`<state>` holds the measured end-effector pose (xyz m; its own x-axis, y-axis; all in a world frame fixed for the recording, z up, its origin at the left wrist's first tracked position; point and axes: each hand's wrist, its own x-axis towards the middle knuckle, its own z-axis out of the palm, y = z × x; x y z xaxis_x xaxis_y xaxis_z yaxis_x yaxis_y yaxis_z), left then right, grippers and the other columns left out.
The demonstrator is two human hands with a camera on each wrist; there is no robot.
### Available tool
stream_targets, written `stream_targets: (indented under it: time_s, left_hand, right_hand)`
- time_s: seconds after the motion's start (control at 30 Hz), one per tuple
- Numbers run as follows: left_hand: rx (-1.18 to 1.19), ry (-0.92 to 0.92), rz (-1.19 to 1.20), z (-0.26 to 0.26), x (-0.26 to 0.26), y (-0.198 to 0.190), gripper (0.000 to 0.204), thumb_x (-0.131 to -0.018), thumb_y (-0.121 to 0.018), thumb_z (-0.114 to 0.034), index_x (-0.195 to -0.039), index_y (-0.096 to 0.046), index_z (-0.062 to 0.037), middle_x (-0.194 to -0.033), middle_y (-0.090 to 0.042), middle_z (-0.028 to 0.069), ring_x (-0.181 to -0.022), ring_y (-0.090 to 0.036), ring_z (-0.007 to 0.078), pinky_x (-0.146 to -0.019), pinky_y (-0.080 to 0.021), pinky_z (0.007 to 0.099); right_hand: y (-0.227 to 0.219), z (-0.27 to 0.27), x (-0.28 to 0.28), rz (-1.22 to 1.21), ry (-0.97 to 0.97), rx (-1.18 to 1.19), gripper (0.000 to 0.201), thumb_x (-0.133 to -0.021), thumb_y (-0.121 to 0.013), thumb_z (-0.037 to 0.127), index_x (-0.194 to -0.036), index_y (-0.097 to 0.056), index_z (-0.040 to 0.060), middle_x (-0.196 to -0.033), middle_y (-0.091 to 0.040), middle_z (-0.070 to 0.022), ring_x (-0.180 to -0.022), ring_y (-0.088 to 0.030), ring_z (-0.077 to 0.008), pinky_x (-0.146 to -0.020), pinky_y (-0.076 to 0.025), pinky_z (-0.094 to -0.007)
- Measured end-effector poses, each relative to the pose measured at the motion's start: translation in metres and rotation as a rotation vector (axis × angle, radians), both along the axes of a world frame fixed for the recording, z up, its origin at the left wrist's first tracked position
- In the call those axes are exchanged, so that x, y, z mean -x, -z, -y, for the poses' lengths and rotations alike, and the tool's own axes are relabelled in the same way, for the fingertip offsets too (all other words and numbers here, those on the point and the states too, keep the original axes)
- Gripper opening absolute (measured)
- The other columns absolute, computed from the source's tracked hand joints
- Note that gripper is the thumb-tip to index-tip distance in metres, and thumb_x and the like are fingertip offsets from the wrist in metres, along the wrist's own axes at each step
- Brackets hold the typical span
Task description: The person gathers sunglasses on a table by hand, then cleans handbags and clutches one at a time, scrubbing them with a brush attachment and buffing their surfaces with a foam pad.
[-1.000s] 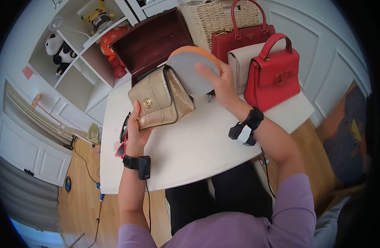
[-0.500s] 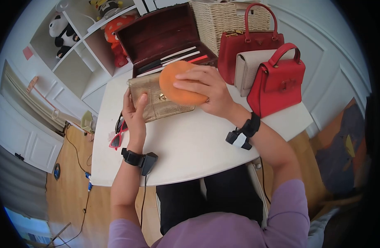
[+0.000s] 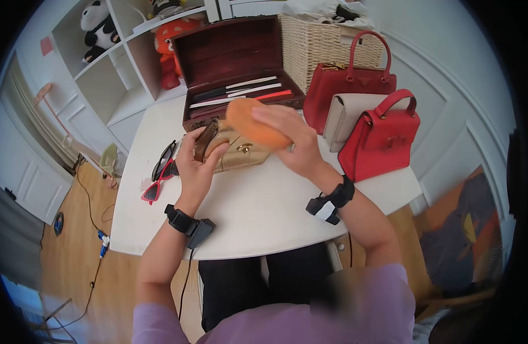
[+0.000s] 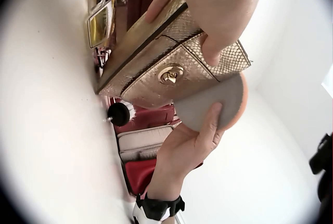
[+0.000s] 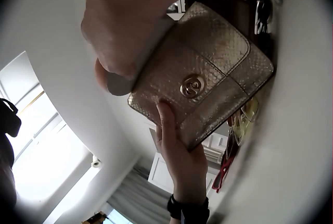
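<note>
My left hand [image 3: 198, 166] grips one end of a gold snakeskin-textured bag [image 3: 241, 157], thumb on its front, with a round gold turn clasp [image 4: 170, 74]. A round pad [image 3: 246, 120], orange on one face and grey on the other, is held in my right hand [image 3: 295, 137]. In the left wrist view the pad's grey face [image 4: 200, 107] shows, right at the bag's top front edge. From the right wrist, my own hand [image 5: 122, 31] hides most of the pad, while the left thumb lies below the clasp on the gold front.
Behind the bag stands an open dark red chest [image 3: 229, 57] with strips inside. Two red handbags [image 3: 381, 143], a beige bag [image 3: 347, 109] and a wicker basket [image 3: 327, 51] fill the right. Sunglasses [image 3: 151, 192] lie left; a small round brush [image 4: 120, 113] stands behind the bag.
The pad has turned from grey face to orange face toward the head camera and come in front of the bag. The bag has tipped, and its brown side now shows beside my left hand.
</note>
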<state>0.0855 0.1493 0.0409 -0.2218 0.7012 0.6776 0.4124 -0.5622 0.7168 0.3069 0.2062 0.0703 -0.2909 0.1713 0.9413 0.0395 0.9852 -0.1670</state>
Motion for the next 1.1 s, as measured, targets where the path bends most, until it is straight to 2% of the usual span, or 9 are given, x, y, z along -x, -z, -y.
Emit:
stream_targets:
  time_s: [0.07, 0.2, 0.3, 0.43, 0.7, 0.77, 0.9, 0.97, 1.1]
  left_hand:
    - [-0.028, 0.001, 0.003, -0.001, 0.001, 0.003, 0.045, -0.078, -0.083, -0.011, -0.115, -0.059, -0.0007, -0.105, -0.063, 0.0079, -0.096, -0.063, 0.0147, -0.084, -0.051, 0.0275]
    - [-0.115, -0.027, -0.061, 0.000, -0.001, 0.002, 0.046, -0.072, -0.084, -0.006, -0.112, -0.061, -0.0033, -0.104, -0.062, 0.0082, -0.095, -0.061, 0.0209, -0.083, -0.050, 0.0310]
    - [-0.183, -0.096, -0.176, 0.003, 0.000, -0.005, 0.046, -0.068, -0.082, -0.001, -0.110, -0.063, -0.0047, -0.103, -0.063, 0.0085, -0.097, -0.059, 0.0254, -0.086, -0.048, 0.0343]
    - [-0.232, -0.191, -0.341, 0.008, 0.002, -0.012, 0.048, -0.061, -0.078, 0.005, -0.106, -0.065, -0.0063, -0.102, -0.063, 0.0083, -0.099, -0.055, 0.0291, -0.088, -0.045, 0.0375]
    - [-0.266, -0.268, -0.333, 0.006, 0.005, -0.013, 0.047, -0.060, -0.077, 0.006, -0.104, -0.066, -0.0064, -0.102, -0.063, 0.0075, -0.101, -0.054, 0.0283, -0.088, -0.045, 0.0375]
    - [-0.271, -0.270, -0.350, 0.008, 0.005, -0.014, 0.047, -0.060, -0.076, 0.006, -0.104, -0.066, -0.0066, -0.102, -0.063, 0.0073, -0.101, -0.054, 0.0283, -0.088, -0.045, 0.0376]
    - [-0.253, -0.259, -0.368, 0.008, 0.004, -0.013, 0.045, -0.063, -0.076, 0.009, -0.104, -0.066, -0.0057, -0.101, -0.062, 0.0072, -0.102, -0.055, 0.0267, -0.089, -0.045, 0.0362]
    - [-0.258, -0.248, -0.363, 0.006, 0.005, -0.010, 0.046, -0.063, -0.076, 0.009, -0.105, -0.066, -0.0059, -0.101, -0.061, 0.0069, -0.102, -0.055, 0.0267, -0.089, -0.045, 0.0366]
    - [-0.258, -0.234, -0.427, 0.008, 0.003, -0.010, 0.043, -0.060, -0.076, 0.009, -0.099, -0.068, -0.0068, -0.100, -0.059, 0.0052, -0.100, -0.053, 0.0263, -0.086, -0.045, 0.0363]
  right_hand:
    - [0.003, -0.006, -0.005, 0.022, 0.157, 0.126, 0.060, -0.064, -0.067, -0.009, -0.121, -0.066, 0.0102, -0.124, -0.065, -0.0082, -0.114, -0.059, -0.0318, -0.097, -0.048, -0.0395]
    - [0.001, 0.000, -0.002, 0.034, 0.134, 0.041, 0.060, -0.065, -0.067, -0.009, -0.122, -0.066, 0.0095, -0.126, -0.064, -0.0079, -0.115, -0.059, -0.0314, -0.098, -0.047, -0.0398]
    - [-0.006, 0.009, 0.001, 0.050, -0.025, -0.120, 0.060, -0.064, -0.065, -0.010, -0.121, -0.066, 0.0086, -0.125, -0.064, -0.0086, -0.114, -0.060, -0.0308, -0.099, -0.046, -0.0406]
    - [-0.001, 0.001, 0.000, 0.087, 0.099, -0.029, 0.058, -0.065, -0.065, -0.011, -0.120, -0.067, 0.0085, -0.126, -0.064, -0.0098, -0.115, -0.060, -0.0318, -0.099, -0.047, -0.0418]
    - [-0.003, 0.009, 0.004, 0.121, -0.012, -0.130, 0.056, -0.067, -0.067, -0.009, -0.120, -0.067, 0.0073, -0.125, -0.064, -0.0103, -0.115, -0.059, -0.0325, -0.099, -0.047, -0.0407]
    - [0.000, 0.003, 0.003, 0.101, 0.137, -0.007, 0.056, -0.066, -0.069, -0.007, -0.120, -0.067, 0.0079, -0.124, -0.064, -0.0106, -0.115, -0.059, -0.0324, -0.098, -0.047, -0.0409]
    - [0.002, 0.004, 0.002, 0.074, 0.134, 0.031, 0.056, -0.065, -0.067, -0.009, -0.119, -0.067, 0.0079, -0.124, -0.064, -0.0108, -0.115, -0.060, -0.0325, -0.099, -0.046, -0.0420]
    - [-0.002, 0.012, 0.004, 0.117, -0.023, -0.060, 0.057, -0.064, -0.064, -0.011, -0.119, -0.067, 0.0063, -0.124, -0.065, -0.0109, -0.115, -0.059, -0.0334, -0.100, -0.046, -0.0430]
    - [0.000, 0.006, 0.004, 0.169, -0.004, -0.055, 0.057, -0.063, -0.061, -0.012, -0.117, -0.067, 0.0061, -0.123, -0.065, -0.0106, -0.115, -0.059, -0.0335, -0.100, -0.045, -0.0428]
